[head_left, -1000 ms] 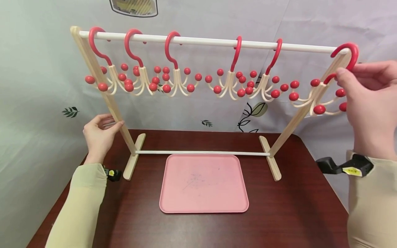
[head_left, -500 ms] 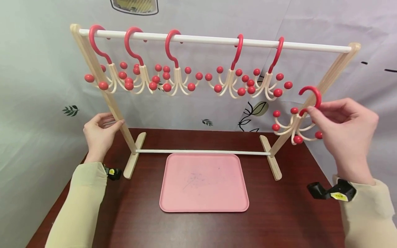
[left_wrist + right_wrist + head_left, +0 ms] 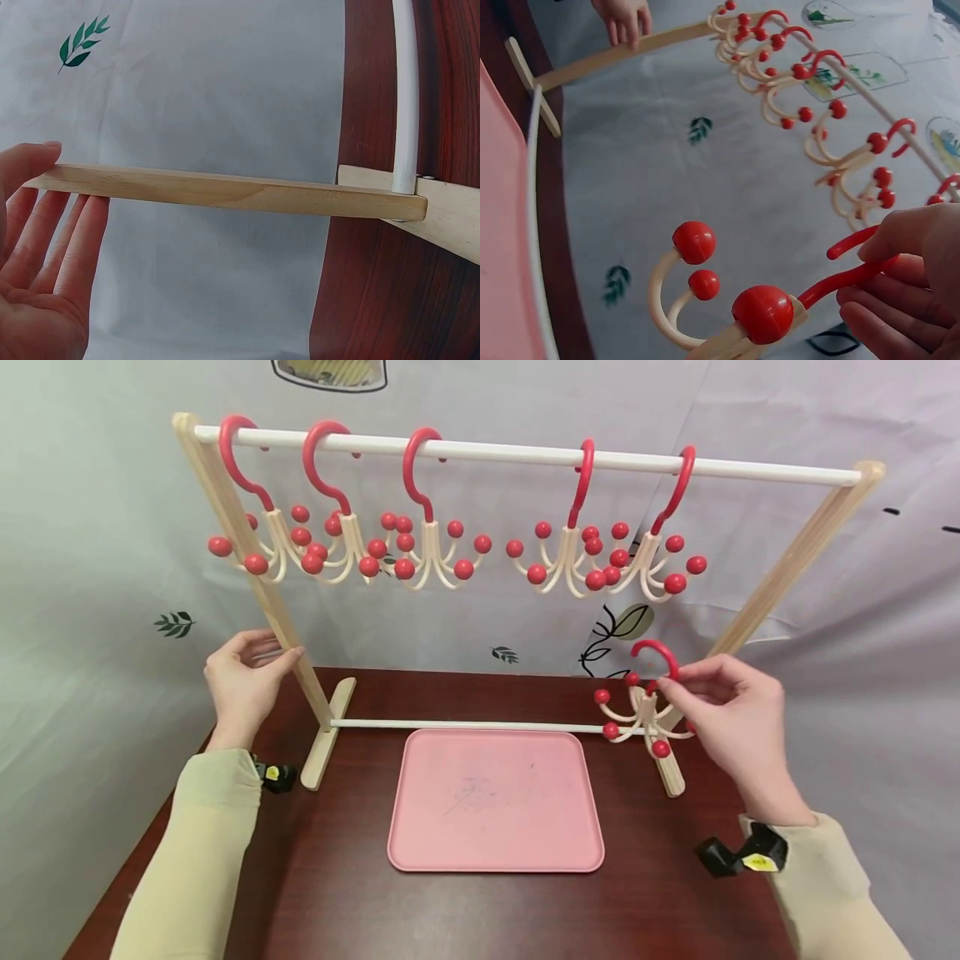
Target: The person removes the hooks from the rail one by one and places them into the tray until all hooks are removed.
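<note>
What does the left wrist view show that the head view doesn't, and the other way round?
Left wrist only: the palm side of the left hand.
Head only: the right hand holding a red-hooked hanger, five more hangers on the upper white rod, and the pink tray.
Both: the left hand at the left wooden post, the lower white rod, the tabletop.

Pale cream long sleeves (image 3: 193, 852) meet black wrist-worn devices (image 3: 772, 845) (each marked with a small yellow label (image 3: 760, 862)).

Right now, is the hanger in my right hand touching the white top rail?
Apart: the head view shows the held hanger below the white top rail, with backdrop visible between them.
</note>
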`<control>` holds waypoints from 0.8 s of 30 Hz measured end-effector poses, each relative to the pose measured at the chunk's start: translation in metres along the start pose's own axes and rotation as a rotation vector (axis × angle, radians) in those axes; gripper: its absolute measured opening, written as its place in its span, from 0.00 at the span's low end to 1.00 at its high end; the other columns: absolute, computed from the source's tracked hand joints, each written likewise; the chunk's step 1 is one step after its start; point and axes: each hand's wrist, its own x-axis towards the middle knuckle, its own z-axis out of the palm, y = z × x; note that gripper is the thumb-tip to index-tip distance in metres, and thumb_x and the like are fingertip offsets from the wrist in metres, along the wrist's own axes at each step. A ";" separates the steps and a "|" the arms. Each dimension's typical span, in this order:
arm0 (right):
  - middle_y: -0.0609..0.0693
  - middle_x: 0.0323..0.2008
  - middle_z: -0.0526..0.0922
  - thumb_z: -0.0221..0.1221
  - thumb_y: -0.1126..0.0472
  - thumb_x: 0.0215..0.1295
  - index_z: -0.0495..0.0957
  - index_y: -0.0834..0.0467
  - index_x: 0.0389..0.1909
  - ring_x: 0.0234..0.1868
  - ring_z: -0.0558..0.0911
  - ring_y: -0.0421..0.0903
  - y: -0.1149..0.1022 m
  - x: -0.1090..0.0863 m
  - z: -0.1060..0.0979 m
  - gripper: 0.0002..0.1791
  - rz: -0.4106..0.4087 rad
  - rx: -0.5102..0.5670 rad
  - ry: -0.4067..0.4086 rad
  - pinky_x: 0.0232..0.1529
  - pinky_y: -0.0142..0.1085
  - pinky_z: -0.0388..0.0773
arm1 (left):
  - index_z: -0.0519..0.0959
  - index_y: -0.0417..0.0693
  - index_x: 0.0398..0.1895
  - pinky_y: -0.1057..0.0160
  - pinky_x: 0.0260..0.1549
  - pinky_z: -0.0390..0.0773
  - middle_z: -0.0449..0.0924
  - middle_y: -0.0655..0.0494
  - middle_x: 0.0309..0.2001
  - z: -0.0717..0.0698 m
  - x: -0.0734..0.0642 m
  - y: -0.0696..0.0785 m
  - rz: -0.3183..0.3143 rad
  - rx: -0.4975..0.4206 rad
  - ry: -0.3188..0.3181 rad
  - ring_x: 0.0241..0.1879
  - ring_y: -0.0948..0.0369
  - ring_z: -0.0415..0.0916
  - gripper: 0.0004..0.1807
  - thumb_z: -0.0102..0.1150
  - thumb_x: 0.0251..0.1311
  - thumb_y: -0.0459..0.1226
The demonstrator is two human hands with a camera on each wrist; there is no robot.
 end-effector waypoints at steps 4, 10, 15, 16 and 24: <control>0.45 0.29 0.89 0.74 0.69 0.56 0.85 0.67 0.38 0.27 0.86 0.36 0.011 -0.011 0.021 0.11 0.017 0.050 -0.083 0.24 0.25 0.80 | 0.83 0.45 0.56 0.72 0.42 0.82 0.86 0.52 0.49 0.000 0.001 0.000 0.006 -0.003 0.002 0.40 0.73 0.83 0.26 0.77 0.56 0.44; 0.57 0.32 0.88 0.72 0.71 0.58 0.82 0.70 0.36 0.30 0.88 0.39 0.026 -0.027 0.055 0.10 0.061 0.173 -0.201 0.29 0.30 0.84 | 0.83 0.45 0.56 0.72 0.42 0.82 0.86 0.51 0.49 0.000 0.000 -0.001 0.006 -0.008 0.001 0.40 0.74 0.82 0.26 0.77 0.56 0.43; 0.61 0.33 0.87 0.71 0.72 0.59 0.81 0.70 0.36 0.32 0.89 0.43 0.034 -0.037 0.078 0.09 0.112 0.256 -0.275 0.29 0.34 0.86 | 0.83 0.45 0.57 0.71 0.42 0.82 0.86 0.51 0.50 0.000 -0.001 0.000 0.009 0.001 0.000 0.41 0.73 0.83 0.26 0.77 0.56 0.44; 0.61 0.33 0.88 0.71 0.72 0.59 0.81 0.70 0.37 0.32 0.89 0.43 0.034 -0.039 0.082 0.09 0.125 0.267 -0.285 0.28 0.34 0.86 | 0.83 0.45 0.57 0.71 0.42 0.82 0.86 0.51 0.50 -0.001 -0.001 0.000 0.009 0.001 0.001 0.41 0.73 0.83 0.26 0.77 0.56 0.44; 0.59 0.33 0.88 0.73 0.69 0.59 0.83 0.66 0.37 0.29 0.86 0.45 0.036 -0.045 0.113 0.09 0.177 0.296 -0.331 0.24 0.31 0.81 | 0.83 0.45 0.56 0.72 0.42 0.82 0.86 0.51 0.49 -0.001 -0.001 0.001 0.012 0.001 -0.002 0.40 0.73 0.83 0.25 0.76 0.57 0.44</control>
